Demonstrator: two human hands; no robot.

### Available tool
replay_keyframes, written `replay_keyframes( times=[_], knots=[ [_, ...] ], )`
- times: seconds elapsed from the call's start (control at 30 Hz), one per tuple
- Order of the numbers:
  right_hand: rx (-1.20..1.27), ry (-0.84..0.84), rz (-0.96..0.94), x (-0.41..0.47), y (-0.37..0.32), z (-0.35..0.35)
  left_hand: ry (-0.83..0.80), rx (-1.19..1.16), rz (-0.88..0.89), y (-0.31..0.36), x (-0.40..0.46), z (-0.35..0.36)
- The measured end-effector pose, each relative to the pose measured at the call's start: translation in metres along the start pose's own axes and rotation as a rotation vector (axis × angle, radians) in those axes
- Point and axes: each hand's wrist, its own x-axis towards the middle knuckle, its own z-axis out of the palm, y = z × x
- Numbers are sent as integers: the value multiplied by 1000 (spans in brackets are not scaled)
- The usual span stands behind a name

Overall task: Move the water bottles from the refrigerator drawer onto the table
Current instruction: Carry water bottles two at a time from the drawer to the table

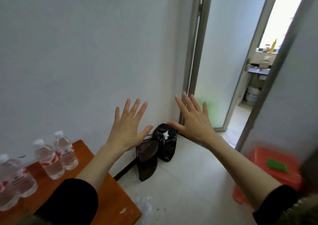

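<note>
While water bottles (51,157) stand on the table (111,199), both hands (127,126) hover apart, empty.

Bare forearms, black sleeves (68,202) pushed up — olive fuzzy layer (blurred) at the edges

The orange table (110,206) carries upright water bottles (51,161) (all capped) along its left side.

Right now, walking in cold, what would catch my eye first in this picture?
Two bare hands, the left hand and the right hand, raised mid-frame with spread fingers, holding nothing. At lower left, water bottles with red labels stand upright on an orange table. Beyond the hands, a dark bin sits in the wall corner beside an open doorway.
</note>
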Motion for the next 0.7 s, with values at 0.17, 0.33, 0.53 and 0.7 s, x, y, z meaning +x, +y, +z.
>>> replay_keyframes(
  times=[0.17, 0.33, 0.53, 0.7],
  knots=[
    [-90, -16, 226, -105, 64, -40, -21, -132, 183, 105, -10, 5],
    [-164, -9, 395, -195, 121, -82, -19, -248, 358, 207, -23, 8],
    [-193, 6, 567, -297, 192, -130, -64, -347, 511, 337, -36, 12],
    [-228, -4, 693, -387, 263, -170, -137, -411, 598, 465, -64, 26]
  ],
)
